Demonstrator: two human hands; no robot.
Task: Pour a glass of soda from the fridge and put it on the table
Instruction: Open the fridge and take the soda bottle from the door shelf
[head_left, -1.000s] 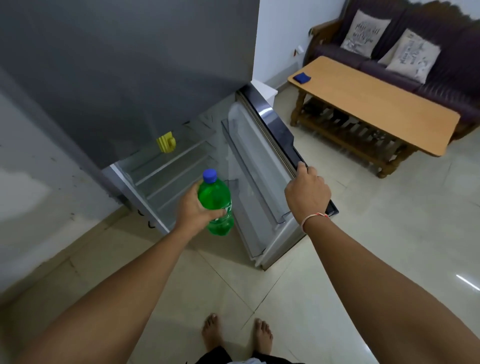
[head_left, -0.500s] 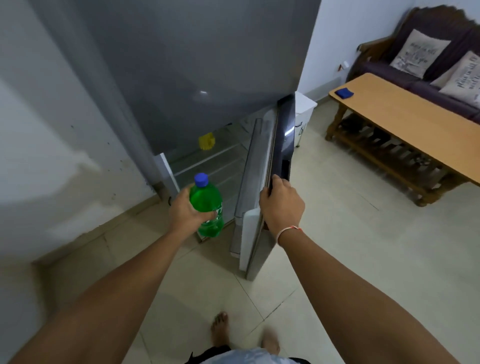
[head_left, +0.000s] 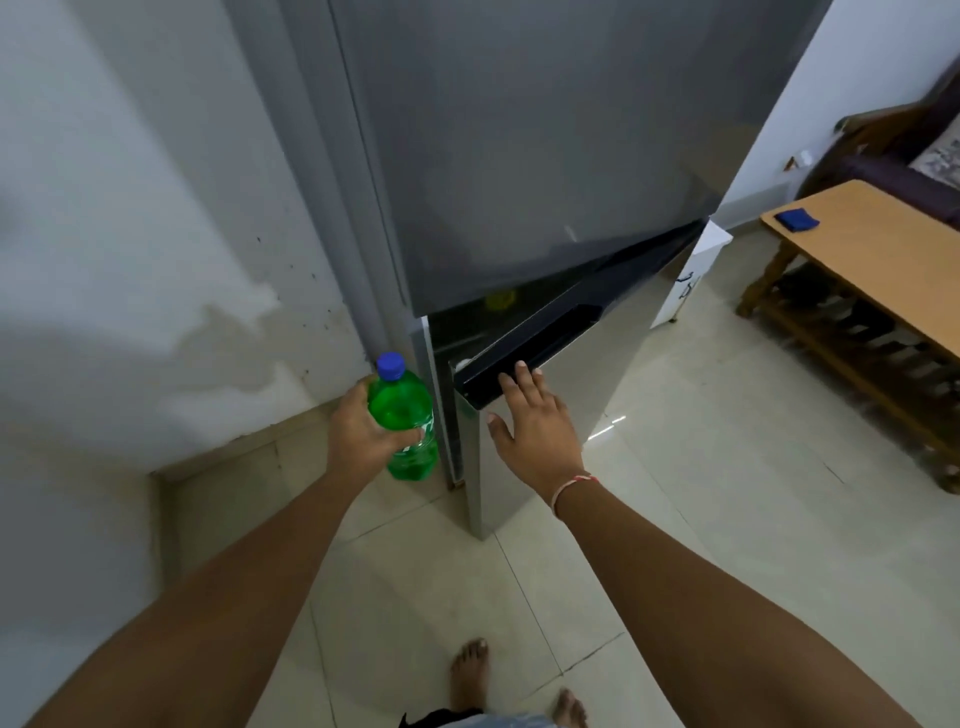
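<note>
In the head view, the right hand (head_left: 537, 421) lies flat and open against the top edge of the lower fridge door (head_left: 550, 395), holding nothing; a steady push near that corner should seat the narrow gap shut without slamming. The left hand (head_left: 363, 431) is wrapped around the green soda bottle (head_left: 402, 415), upright, cap above the fingers, just beside the fridge's left edge.

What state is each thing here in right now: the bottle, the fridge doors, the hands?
Green soda bottle: upright, blue cap on, held off the floor.
Lower fridge door: nearly shut, a narrow gap left.
Upper fridge door: shut.
Left hand: wrapped around the bottle.
Right hand: open, flat against the lower door.
Wooden table: holds a blue cloth, no glass on it.
</note>
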